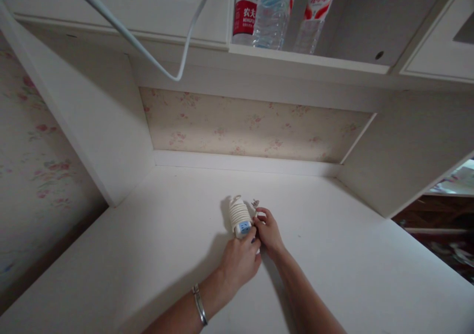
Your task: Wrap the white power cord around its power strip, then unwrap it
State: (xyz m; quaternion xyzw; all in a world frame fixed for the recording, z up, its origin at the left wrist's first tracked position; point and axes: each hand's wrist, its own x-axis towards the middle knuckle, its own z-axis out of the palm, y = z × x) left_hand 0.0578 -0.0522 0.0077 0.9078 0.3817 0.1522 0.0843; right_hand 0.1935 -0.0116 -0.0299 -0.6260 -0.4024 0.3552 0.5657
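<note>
A white power strip (244,228) with a blue socket face is gripped at its near end by my left hand (240,259). Its white cord (240,213) is wound in several turns around the far part of the strip. Just to the right, the fingers of my right hand (269,230) are closed on the cord's plug (255,204), whose metal prongs point away from me. Both hands are close together above the white desktop. My left palm hides the near end of the strip.
The white desktop (166,225) runs back to a floral wall panel (237,124) between white side boards. On the shelf above stand plastic bottles (272,15). A thick white cable (144,52) hangs down at the upper left. Blurred items lie beyond the right board.
</note>
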